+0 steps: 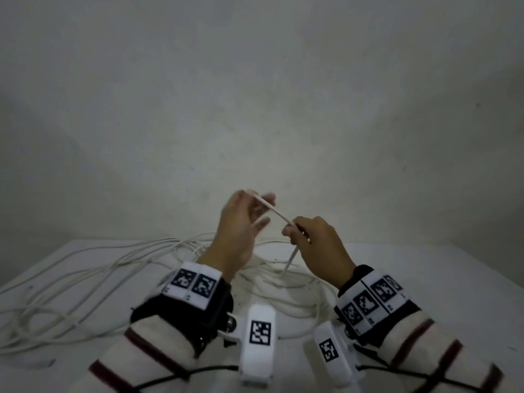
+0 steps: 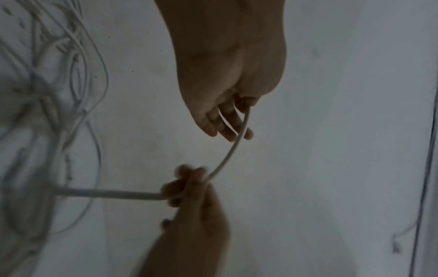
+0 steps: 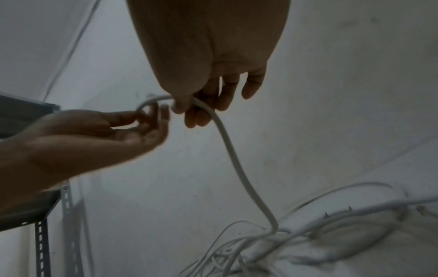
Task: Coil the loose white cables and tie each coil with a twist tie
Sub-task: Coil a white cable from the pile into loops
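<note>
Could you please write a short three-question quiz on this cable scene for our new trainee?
1. True or false: the left hand and the right hand hold the same white cable.
2. Where does the cable run below the right hand? A) into the loose cables on the table; B) off the table edge; C) into a box.
3. Fill in: the stretch of cable between the hands is held ___ the table.

Key: 1 true; 2 A; 3 above.

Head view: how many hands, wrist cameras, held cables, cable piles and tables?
Hands: 2, left hand and right hand
wrist cameras: 2
held cable: 1
cable pile: 1, strands uncountable
table: 1
Total: 7
</note>
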